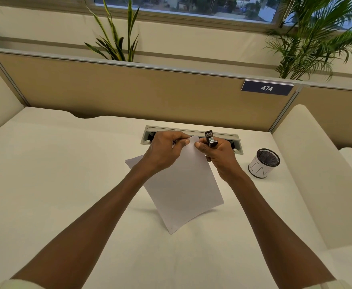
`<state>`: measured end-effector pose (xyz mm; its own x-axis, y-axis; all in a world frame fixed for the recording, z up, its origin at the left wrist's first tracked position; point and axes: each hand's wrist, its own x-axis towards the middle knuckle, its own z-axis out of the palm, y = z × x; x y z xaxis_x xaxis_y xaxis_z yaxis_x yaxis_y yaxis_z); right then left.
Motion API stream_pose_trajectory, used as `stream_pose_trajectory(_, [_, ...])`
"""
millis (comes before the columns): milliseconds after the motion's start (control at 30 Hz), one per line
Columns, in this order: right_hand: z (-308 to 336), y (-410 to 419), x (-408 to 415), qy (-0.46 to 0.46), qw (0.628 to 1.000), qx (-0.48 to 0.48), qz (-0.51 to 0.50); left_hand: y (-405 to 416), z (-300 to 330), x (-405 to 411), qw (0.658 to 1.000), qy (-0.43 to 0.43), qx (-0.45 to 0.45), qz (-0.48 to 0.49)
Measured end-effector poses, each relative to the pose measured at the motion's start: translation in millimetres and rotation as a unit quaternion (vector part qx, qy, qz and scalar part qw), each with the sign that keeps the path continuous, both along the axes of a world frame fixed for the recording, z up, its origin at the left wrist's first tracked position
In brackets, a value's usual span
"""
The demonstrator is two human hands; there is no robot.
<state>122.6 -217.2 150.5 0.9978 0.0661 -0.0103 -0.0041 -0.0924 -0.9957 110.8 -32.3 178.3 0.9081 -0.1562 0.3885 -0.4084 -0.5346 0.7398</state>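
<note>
Going left to right: the left hand (pixel 166 149) has its fingers (pixel 181 142) curled in, thumb and forefinger pinching the top corner of the paper (pixel 183 184). My guess is that's to keep the sheets squared up and the corner stiff so it can be stapled. The paper is lifted and tilted up off the worktop (pixel 66 163), with only its bottom corner down near the surface and a shadow under it. Another sheet corner (pixel 133 160) pokes out below the left wrist (can't tell if it's part of the held stack or just lying there).

Just right of that pinched corner is the right hand (pixel 219 157). Its fingers are wrapped around a small dark stapler (pixel 211 139), held upright with the mouth end pointing up, and the thumb tip is pressed against the paper's edge. That looks like steadying the corner before the stapler goes on; the stapler is beside the paper, not over it yet.

Behind both hands is the cable tray (pixel 191 130), and further right stands a mesh pen cup (pixel 263 163), well apart from everything.
</note>
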Motion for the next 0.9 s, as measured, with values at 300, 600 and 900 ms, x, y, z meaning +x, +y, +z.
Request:
stream_pose_trajectory(300, [3,-1,0,0.049,0.997,0.042,-0.042,5,-7,2,0.999,0.029,0.015,0.041])
stream_pose_trajectory(600, [25,-5,-7,-0.012,0.997,-0.024,-0.068,7,-9,3,0.998,0.035,0.002,0.043])
stream_pose_trajectory(900, [20,2,-7,0.023,0.978,0.159,-0.135,11,-12,-3,0.998,0.048,-0.002,0.051])
